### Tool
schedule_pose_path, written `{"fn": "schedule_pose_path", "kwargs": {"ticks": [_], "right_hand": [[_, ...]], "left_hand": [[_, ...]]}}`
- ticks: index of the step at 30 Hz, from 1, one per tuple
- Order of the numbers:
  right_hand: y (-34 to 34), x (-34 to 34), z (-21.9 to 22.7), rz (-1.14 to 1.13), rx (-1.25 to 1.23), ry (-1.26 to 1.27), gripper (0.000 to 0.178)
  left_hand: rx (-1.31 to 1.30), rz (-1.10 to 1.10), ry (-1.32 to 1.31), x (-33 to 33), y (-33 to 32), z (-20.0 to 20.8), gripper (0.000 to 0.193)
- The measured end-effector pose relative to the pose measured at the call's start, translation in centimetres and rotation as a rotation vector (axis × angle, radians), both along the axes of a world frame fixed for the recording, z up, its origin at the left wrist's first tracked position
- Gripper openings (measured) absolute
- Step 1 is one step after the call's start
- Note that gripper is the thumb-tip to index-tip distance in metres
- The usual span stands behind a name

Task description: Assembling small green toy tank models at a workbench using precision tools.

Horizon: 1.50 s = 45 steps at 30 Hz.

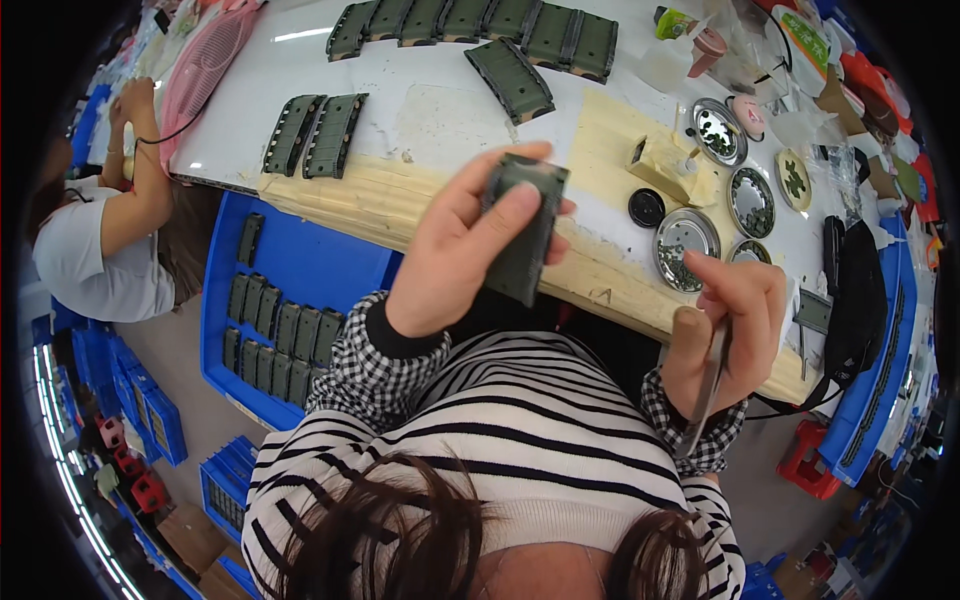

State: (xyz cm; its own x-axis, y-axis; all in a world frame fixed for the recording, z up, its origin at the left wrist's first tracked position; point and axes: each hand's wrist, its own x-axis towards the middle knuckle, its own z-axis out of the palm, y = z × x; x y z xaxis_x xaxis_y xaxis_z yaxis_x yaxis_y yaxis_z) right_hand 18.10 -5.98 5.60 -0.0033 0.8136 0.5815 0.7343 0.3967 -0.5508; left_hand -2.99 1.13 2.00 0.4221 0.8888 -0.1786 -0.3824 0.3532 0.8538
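My left hand (pixel 455 235) holds a dark green rectangular case (pixel 522 235) above the table's front edge, thumb across its face and fingers behind. It is tilted, with a lighter patterned strip at its top. My right hand (pixel 735 325) is closed on metal tweezers (pixel 708 390), whose blunt end points down toward my cuff; their tips are hidden. Just beyond those fingers stands a round metal dish (pixel 686 240) with small dark green pieces. One similar green case (pixel 510 80) lies at an angle on the table, and two more (pixel 334 135) lie to the left.
Along the far edge runs a row of green cases (pixel 490 20). A blue bin (pixel 300 260) with several cases stands below the table at left. More dishes (pixel 750 200), a black round lid (pixel 646 207) and a paper-wrapped block (pixel 672 170) sit at right. Another person (pixel 110 240) sits far left.
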Motion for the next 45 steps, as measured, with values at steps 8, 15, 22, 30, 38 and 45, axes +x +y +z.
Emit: {"fn": "schedule_pose_path", "kwargs": {"ticks": [8,15,22,30,38,45], "right_hand": [[-1.8,3.5,-2.6,-0.148,-0.127,0.28,0.072],[-4.6,6.8,-2.3,-0.4,-0.429,0.618,0.105],[-4.5,5.0,-4.2,-0.082,-0.158,0.285,0.036],[-4.2,2.5,-4.4,0.1,0.061,-0.184,0.064],[-6.3,6.9,-3.9,-0.037,-0.228,-0.18,0.086],[-10.0,20.2,-5.5,-0.794,-0.246,-0.516,0.022]], "left_hand": [[0.553,0.366,0.751,-4.6,4.8,-1.9,0.063],[0.707,0.537,1.189,-7.5,8.1,-3.3,0.069],[1.152,0.632,1.603,-6.8,8.6,-2.6,0.046],[0.245,-0.547,0.047,3.4,-3.5,-1.9,0.029],[-0.036,-0.647,-0.005,6.0,-4.4,-3.1,0.027],[-0.347,-0.88,-0.208,6.5,-4.6,-3.7,0.037]]}}
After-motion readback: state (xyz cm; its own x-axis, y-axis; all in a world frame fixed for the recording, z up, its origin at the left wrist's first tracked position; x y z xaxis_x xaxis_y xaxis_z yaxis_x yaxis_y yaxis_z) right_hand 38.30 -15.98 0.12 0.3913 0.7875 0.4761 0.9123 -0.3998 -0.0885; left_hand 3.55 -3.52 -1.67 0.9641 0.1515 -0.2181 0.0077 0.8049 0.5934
